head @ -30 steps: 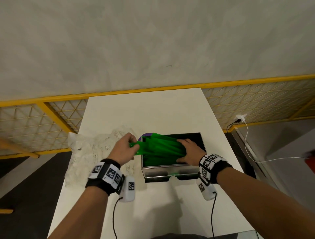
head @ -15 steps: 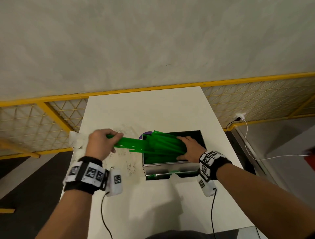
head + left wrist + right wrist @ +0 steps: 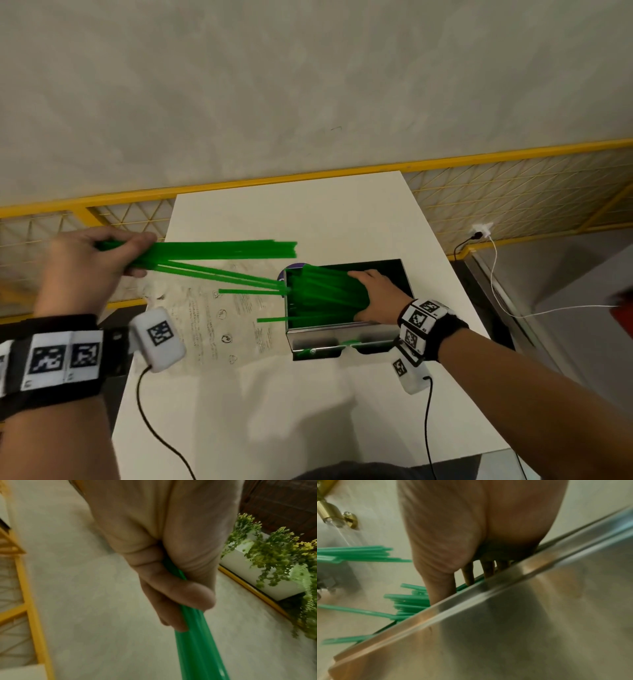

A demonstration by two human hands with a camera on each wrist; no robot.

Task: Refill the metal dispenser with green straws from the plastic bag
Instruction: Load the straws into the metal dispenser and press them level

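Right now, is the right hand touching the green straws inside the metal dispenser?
Touching. The head view shows the right hand lying flat on the straws in the dispenser, no gap between them; its fingers reach down among them.

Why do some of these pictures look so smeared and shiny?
Head view: sharp, though the yellow railing bows from the wide lens. Left wrist view: the green straw bundle smears with motion. Right wrist view: the metal dispenser wall is blurred and streaked with glare.
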